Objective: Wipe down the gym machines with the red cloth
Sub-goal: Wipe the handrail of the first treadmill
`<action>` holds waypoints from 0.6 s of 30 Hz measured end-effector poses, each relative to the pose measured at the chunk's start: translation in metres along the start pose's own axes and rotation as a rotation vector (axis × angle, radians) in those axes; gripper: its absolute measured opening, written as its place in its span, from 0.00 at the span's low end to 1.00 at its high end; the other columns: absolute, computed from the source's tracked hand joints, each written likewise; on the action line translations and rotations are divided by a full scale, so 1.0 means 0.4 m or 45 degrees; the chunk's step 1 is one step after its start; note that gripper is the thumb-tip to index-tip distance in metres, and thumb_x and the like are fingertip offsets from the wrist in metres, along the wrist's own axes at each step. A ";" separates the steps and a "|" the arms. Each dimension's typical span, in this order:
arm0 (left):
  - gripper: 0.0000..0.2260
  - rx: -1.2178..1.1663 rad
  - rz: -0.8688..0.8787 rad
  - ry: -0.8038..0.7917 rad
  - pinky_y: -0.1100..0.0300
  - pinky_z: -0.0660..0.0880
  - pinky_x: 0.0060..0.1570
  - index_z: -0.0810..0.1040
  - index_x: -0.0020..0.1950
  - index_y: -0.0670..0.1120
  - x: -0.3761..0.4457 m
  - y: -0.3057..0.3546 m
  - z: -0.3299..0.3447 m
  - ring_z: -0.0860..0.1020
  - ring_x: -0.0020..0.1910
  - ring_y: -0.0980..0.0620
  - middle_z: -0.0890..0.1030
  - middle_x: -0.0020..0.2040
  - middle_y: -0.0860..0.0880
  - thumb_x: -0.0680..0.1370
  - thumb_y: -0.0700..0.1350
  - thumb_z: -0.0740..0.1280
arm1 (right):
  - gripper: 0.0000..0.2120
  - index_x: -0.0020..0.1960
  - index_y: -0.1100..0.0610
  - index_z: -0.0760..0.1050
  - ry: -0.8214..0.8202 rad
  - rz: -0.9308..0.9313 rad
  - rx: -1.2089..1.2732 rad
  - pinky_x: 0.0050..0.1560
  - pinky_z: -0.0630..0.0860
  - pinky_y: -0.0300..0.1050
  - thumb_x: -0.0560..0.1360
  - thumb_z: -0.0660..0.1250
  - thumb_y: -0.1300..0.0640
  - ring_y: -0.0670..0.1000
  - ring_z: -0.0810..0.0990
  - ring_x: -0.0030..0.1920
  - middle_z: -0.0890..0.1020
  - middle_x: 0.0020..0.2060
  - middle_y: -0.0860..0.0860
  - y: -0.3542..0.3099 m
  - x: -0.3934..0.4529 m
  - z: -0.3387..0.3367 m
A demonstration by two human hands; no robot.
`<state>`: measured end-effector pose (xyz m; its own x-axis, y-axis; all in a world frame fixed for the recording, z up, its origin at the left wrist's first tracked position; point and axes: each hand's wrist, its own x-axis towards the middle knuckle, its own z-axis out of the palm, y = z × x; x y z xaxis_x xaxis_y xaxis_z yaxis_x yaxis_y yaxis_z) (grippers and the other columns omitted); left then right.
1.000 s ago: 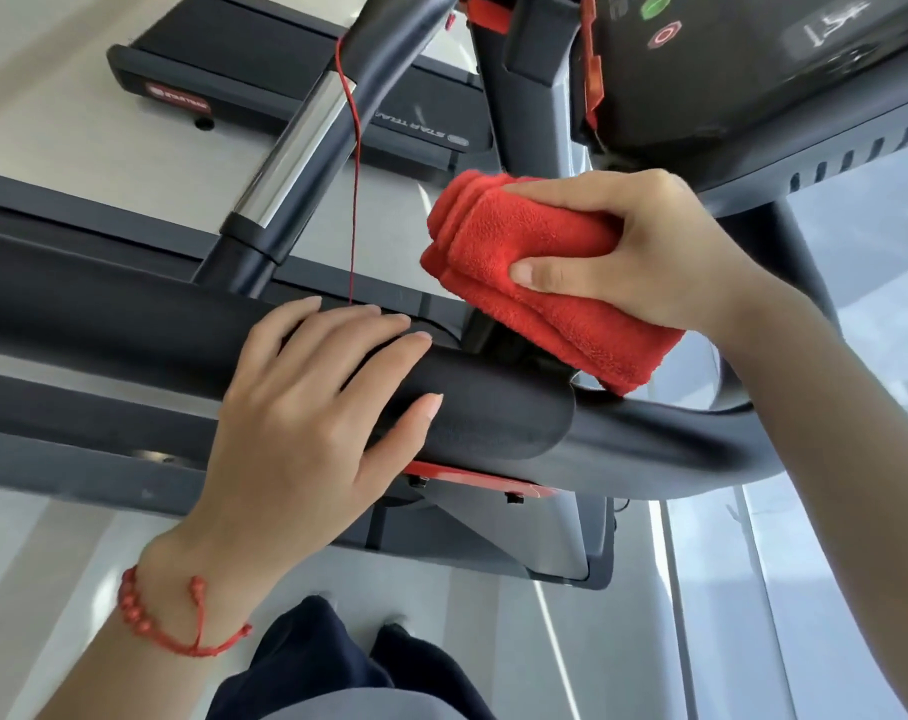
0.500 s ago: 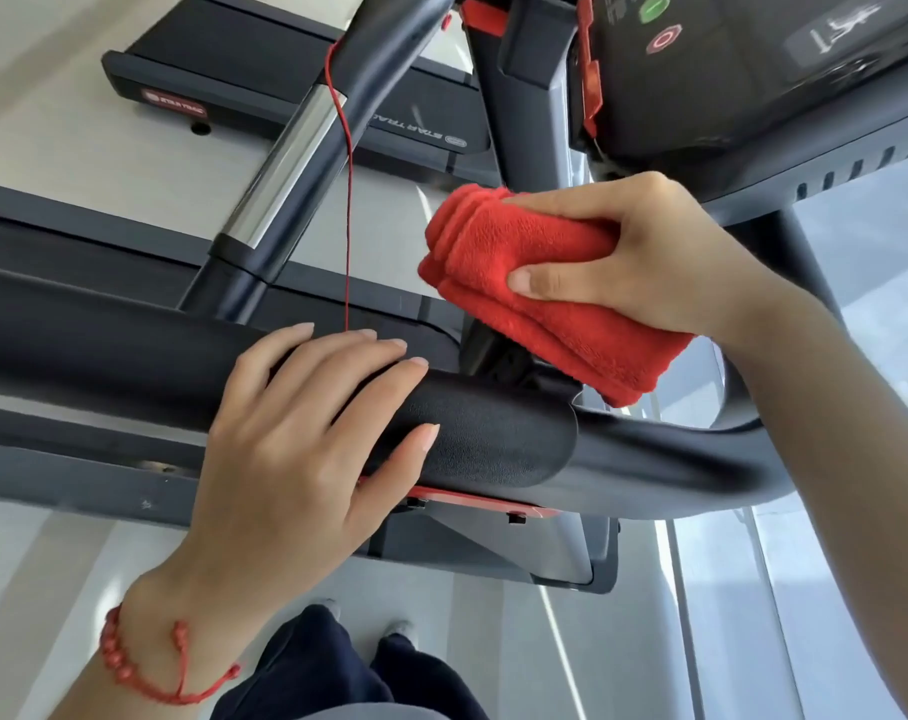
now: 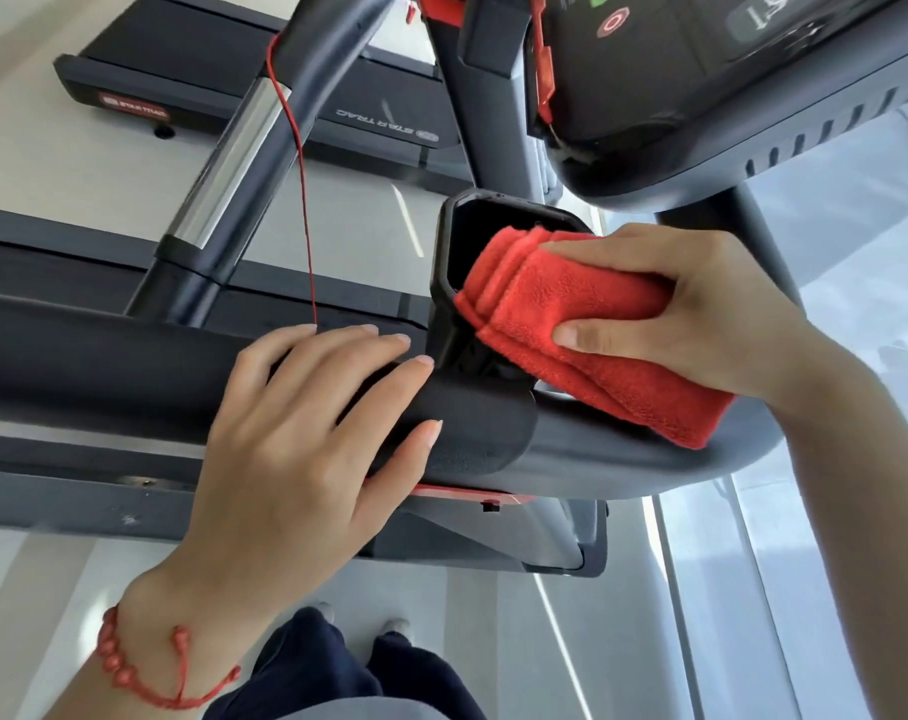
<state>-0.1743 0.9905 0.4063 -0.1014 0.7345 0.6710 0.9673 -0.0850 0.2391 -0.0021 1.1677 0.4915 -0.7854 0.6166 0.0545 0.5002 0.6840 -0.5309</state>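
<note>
While the left hand point(image 3: 296, 439) lies flat on the padded black handrail point(image 3: 104, 356), fingers straight and holding nothing, the right hand point(image 3: 701, 309) has its grip closed round the folded red cloth point(image 3: 571, 324), thumb under, fingers on top. Cloth sits at 3 o'clock of the left hand, its end touching the black cup holder point(image 3: 452, 262). Treadmill console point(image 3: 701, 85) at 12 o'clock of the cloth. Red safety cord point(image 3: 301, 189) hangs at 11 o'clock.
</note>
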 end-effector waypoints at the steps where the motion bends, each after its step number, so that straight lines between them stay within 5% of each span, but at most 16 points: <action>1: 0.11 -0.004 0.007 -0.005 0.45 0.71 0.56 0.81 0.52 0.39 0.001 0.004 0.003 0.79 0.53 0.43 0.82 0.51 0.43 0.78 0.45 0.63 | 0.25 0.56 0.36 0.73 -0.001 -0.020 0.006 0.50 0.67 0.27 0.63 0.76 0.50 0.35 0.75 0.43 0.78 0.40 0.38 0.001 -0.001 0.004; 9: 0.12 0.006 0.015 0.011 0.49 0.70 0.56 0.82 0.51 0.39 -0.001 0.009 0.013 0.79 0.52 0.45 0.82 0.50 0.44 0.78 0.45 0.63 | 0.24 0.56 0.38 0.75 0.060 0.055 0.139 0.45 0.67 0.26 0.60 0.72 0.44 0.36 0.76 0.41 0.78 0.37 0.34 0.067 -0.023 -0.028; 18: 0.12 0.047 0.006 0.004 0.48 0.70 0.56 0.81 0.52 0.39 -0.003 0.016 0.011 0.80 0.51 0.45 0.82 0.50 0.44 0.78 0.45 0.62 | 0.22 0.59 0.39 0.74 0.205 0.078 0.015 0.56 0.72 0.35 0.66 0.74 0.48 0.37 0.78 0.49 0.81 0.47 0.40 0.089 0.039 -0.030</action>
<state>-0.1670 0.9920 0.4040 -0.0976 0.7319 0.6744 0.9756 -0.0634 0.2100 0.0078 1.2064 0.4834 -0.6843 0.7123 0.1563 0.5405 0.6392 -0.5470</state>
